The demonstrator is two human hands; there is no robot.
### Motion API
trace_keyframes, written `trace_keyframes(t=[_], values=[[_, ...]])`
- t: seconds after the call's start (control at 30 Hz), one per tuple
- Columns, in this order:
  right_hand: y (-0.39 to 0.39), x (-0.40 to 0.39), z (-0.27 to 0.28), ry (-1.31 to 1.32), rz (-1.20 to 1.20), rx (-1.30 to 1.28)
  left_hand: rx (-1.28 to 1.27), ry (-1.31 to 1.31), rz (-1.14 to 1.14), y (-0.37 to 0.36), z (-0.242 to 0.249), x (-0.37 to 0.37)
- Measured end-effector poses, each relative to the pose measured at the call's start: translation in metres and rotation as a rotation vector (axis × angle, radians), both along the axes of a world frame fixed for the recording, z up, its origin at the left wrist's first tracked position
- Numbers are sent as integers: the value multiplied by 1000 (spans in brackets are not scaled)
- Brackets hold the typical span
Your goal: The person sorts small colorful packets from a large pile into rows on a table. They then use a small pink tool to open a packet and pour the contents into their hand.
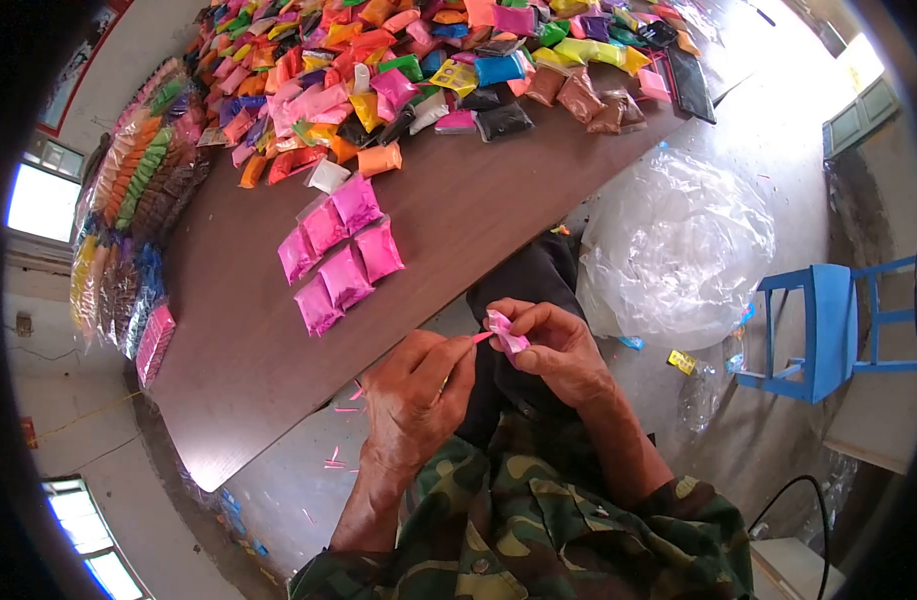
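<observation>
Over my lap, just off the table's edge, my right hand (562, 355) pinches a small crumpled pink-and-white packet (507, 333) between thumb and fingers. My left hand (420, 388) is closed, its fingertips gripping a thin pink strip (483, 337) that reaches to the packet's left side. Several flat bright pink pouches (347, 277) lie grouped in rows on the brown table (459, 230) beyond my hands. Behind them spreads a large heap of small coloured pouches (389, 75) in orange, pink, yellow, green and black.
Big clear bags of coloured packets (139, 190) stand at the table's left end, near a pink box (156, 345). On the right, a large clear plastic bag (679, 250) rests beside a blue chair (829, 335). Pink scraps (335, 460) litter the floor.
</observation>
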State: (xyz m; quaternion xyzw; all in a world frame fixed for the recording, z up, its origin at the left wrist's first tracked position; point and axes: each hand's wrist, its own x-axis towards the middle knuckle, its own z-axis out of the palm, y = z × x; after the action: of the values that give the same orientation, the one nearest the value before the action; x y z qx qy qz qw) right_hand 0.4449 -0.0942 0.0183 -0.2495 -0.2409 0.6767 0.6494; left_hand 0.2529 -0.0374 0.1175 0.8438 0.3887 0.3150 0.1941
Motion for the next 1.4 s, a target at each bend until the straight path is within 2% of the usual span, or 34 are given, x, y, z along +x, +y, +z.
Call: trace_keyframes(t=[0.63,1.03,1.4], values=[[-1,-2,1,-110,14,31,10,82,7,-5,4,0],[-5,-4,24,-477,-19,74,38,162,39,-7,5,-3],[-8,-9,27,-309,-124,-153,10,159,-25,-12,8,-3]])
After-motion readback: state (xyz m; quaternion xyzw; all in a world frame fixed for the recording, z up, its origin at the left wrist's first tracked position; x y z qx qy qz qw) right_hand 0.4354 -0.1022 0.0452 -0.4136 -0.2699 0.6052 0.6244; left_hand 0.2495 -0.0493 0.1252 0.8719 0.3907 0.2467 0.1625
